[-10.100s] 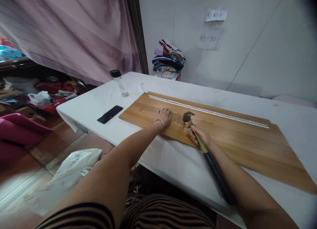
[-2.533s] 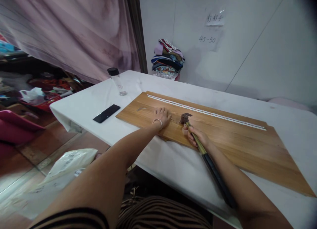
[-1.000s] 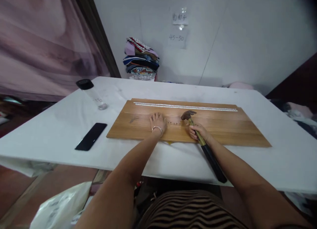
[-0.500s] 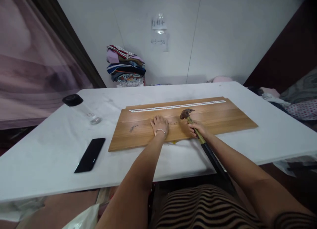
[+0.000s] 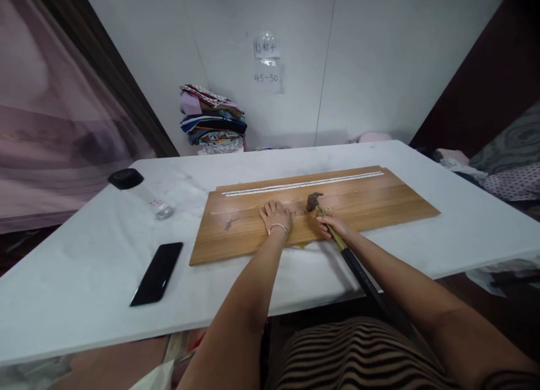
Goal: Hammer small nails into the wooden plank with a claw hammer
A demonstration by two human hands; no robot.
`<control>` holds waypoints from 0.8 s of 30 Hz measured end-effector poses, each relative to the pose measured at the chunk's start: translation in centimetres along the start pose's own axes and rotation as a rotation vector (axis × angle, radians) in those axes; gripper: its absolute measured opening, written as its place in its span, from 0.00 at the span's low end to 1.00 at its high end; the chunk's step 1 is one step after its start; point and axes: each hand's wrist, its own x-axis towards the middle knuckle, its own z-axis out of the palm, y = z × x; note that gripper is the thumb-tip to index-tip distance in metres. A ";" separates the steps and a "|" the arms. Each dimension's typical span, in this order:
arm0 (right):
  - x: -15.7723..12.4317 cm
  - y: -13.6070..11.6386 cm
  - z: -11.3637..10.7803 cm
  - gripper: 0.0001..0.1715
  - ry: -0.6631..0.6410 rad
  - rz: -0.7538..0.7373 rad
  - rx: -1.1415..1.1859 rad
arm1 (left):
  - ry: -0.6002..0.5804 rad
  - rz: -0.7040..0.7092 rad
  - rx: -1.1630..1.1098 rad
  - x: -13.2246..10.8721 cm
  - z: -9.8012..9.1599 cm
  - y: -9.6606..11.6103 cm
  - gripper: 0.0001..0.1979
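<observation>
My left hand [image 5: 276, 214] lies flat with fingers spread on a wooden board [image 5: 358, 198]. In my right hand [image 5: 332, 225] is a claw hammer [image 5: 340, 242], gripped on the yellowish handle just below its rusty head. The head is low over the board, right of my left hand; I cannot tell whether it touches. A row of small dark nails or marks [image 5: 330, 208] runs along the middle of the board, partly hidden by the hammer and hands. A small pile of nails [image 5: 230, 224] lies toward the left end. Two white strips [image 5: 304, 184] run along the far side.
The board rests on a white table [image 5: 202, 300]. A black phone [image 5: 157, 273] and a clear bottle [image 5: 145, 194] with a black lid are at the left. Folded clothes [image 5: 214, 119] are stacked by the wall, below paper notes [image 5: 267, 77].
The hammer head has dropped a little toward the board and shifted slightly left, with my right hand still round the handle. My left hand stays on the board. The camera view has shifted slightly.
</observation>
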 end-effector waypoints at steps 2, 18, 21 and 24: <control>0.1 -0.2 0.2 0.26 0.005 0.004 -0.005 | 0.003 -0.003 -0.008 0.0 -0.1 0.0 0.31; -0.3 -0.6 0.2 0.25 -0.012 0.016 -0.019 | 0.005 0.002 -0.027 -0.1 -0.2 0.0 0.30; -0.3 -0.7 0.1 0.25 -0.013 -0.003 -0.007 | 0.012 0.002 -0.023 -0.1 -0.2 0.0 0.30; -0.2 -0.8 0.1 0.27 -0.006 -0.005 -0.013 | 0.004 -0.001 -0.021 0.0 -0.1 0.0 0.31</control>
